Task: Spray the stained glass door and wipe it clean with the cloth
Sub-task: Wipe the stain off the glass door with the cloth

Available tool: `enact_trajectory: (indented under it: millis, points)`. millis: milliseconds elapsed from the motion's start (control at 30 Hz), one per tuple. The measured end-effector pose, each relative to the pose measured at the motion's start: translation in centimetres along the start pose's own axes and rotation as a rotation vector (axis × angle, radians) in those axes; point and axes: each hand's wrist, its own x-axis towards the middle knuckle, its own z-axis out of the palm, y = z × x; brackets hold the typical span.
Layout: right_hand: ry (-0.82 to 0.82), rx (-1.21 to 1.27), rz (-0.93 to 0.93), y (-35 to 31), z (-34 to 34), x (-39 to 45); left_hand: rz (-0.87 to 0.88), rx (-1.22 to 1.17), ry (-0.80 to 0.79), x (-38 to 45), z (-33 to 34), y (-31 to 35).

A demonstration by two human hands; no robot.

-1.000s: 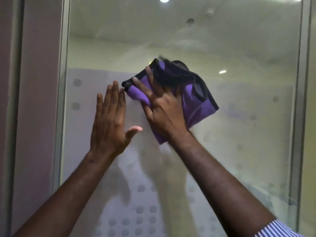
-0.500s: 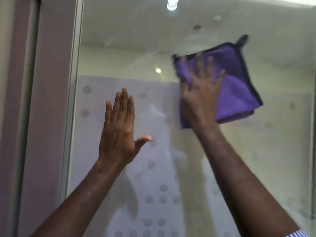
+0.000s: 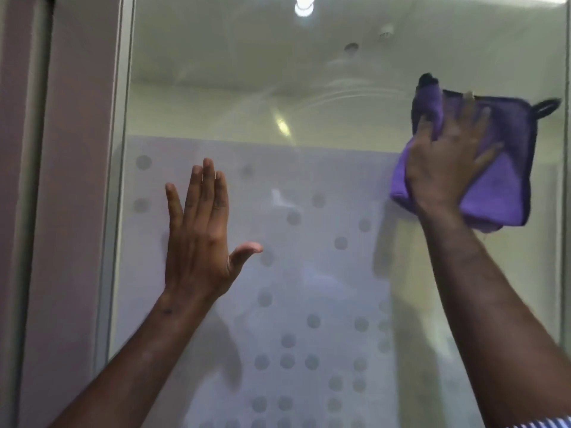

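Note:
The glass door fills the view, clear above and frosted with grey dots below. A folded purple cloth with a dark edge and a hanging loop lies flat on the glass at the upper right. My right hand presses it to the pane with fingers spread. At centre left my left hand rests flat on the frosted glass, fingers together, thumb out, holding nothing. No spray bottle is in view.
A pale metal door frame runs down the left, with a pinkish wall beside it. Another frame strip stands at the right edge, close to the cloth. Ceiling lights reflect in the upper glass.
My right hand has swept the cloth rightward across the glass, from beside my left hand to near the right frame. My left hand stays planted on the glass.

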Motion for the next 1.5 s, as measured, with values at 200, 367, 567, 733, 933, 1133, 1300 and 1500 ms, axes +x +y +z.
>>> enact_trajectory:
  millis: [200,367,567,733,933,1133,1300,1500]
  points:
    - [-0.092,-0.013,-0.373,-8.3,1.9,-3.0,0.005,-0.007,0.011,0.0,0.0,0.0]
    - [-0.218,0.127,-0.827,-13.4,3.5,-9.0,-0.015,-0.032,0.041,0.0,0.2,-0.1]
    - [-0.072,0.111,-0.312,-4.7,1.3,-3.0,0.002,-0.037,0.045,-0.3,0.4,-0.2]
    - [0.029,0.026,0.06,5.7,-0.8,-3.2,0.002,-0.004,0.032,-0.2,0.3,-0.2]
    - [0.018,0.01,0.074,5.6,-1.1,-6.5,0.009,0.036,0.017,-0.2,0.3,0.1]
    - [-0.175,-0.129,-0.639,2.0,0.3,-17.8,0.011,0.047,0.036,-0.2,0.5,0.1]
    - [-0.065,-0.076,-0.163,10.1,-1.7,-11.7,0.021,0.04,0.026,-0.6,0.4,-0.2]
    - [0.026,0.041,0.268,9.9,-2.9,-8.0,0.042,0.095,-0.021,-4.7,0.3,-0.9]
